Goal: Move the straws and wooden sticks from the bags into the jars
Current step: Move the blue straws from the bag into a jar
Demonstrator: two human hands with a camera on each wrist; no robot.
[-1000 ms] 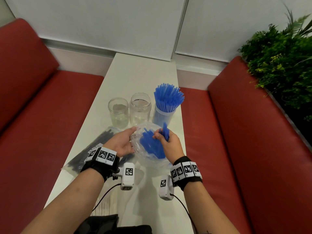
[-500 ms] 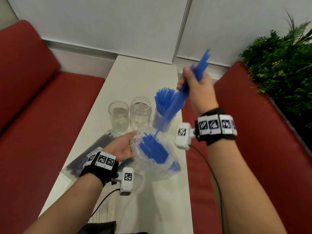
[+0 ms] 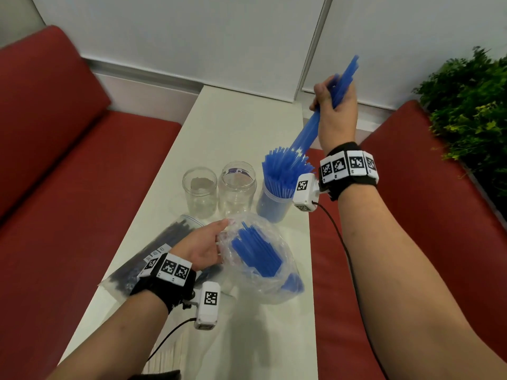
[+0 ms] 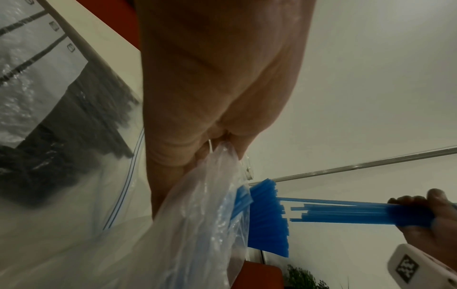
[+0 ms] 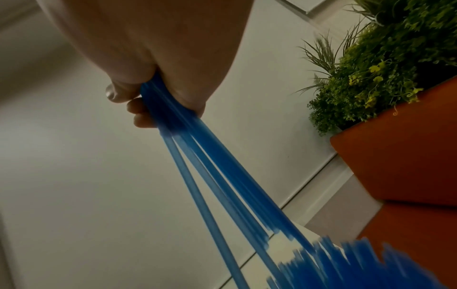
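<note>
Right hand [image 3: 335, 111] raised above bench's [image 3: 236, 124] right edge, fingers [image 5: 138, 109] curled tight round bundle of blue straws [image 3: 310, 127]; bundle's lower ends just over straw-filled jar [image 3: 274, 200] at right edge. Left hand [image 3: 201, 249] pinches rim of clear plastic bag [image 3: 263, 281] holding more blue straws, near bench's near right edge. Two clear jars [image 3: 219, 192] stand left of filled jar. Zip bag of dark sticks [image 3: 148, 259] along left edge, under left wrist.

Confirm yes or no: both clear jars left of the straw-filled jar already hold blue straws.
No: in the head view both clear jars hold no straws, while the jar beside them is packed with blue ones.
</note>
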